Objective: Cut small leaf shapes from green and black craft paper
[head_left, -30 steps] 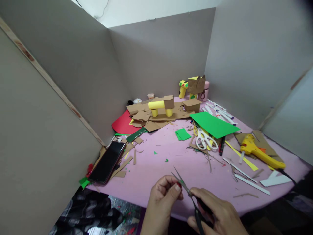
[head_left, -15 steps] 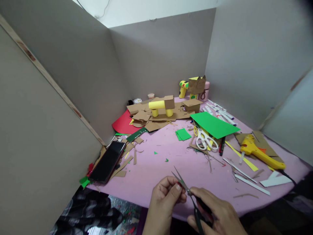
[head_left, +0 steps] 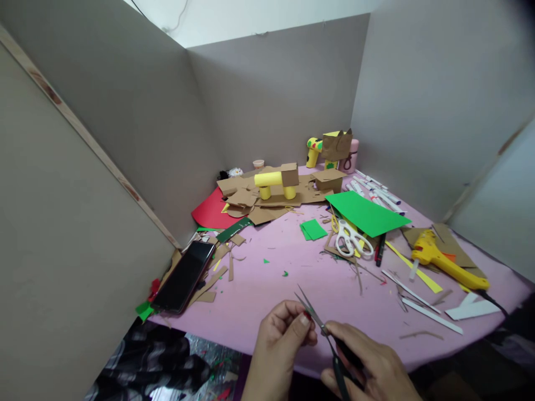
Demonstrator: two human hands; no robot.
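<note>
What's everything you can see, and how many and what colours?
Table: one, pink, middle
Walls: several, grey, back and sides
Phone: one, black, left
Large sheets: two, red left, green right
Cardboard: many, brown, mostly back
Figures: two, yellow and brown, back
Container: one, pink, back right
Cup: one, pale, back
Markers: several, mostly white, right
Squares: two or more, green, centre
White scissors: one, white, right
Glue gun: one, yellow, right
Paper strips: several, white and yellow, right
Scraps: many, mixed, scattered
Black scissors: one, black and silver, front
Left grip: one, bare, front middle
Right grip: one, bare, holding black scissors
</note>
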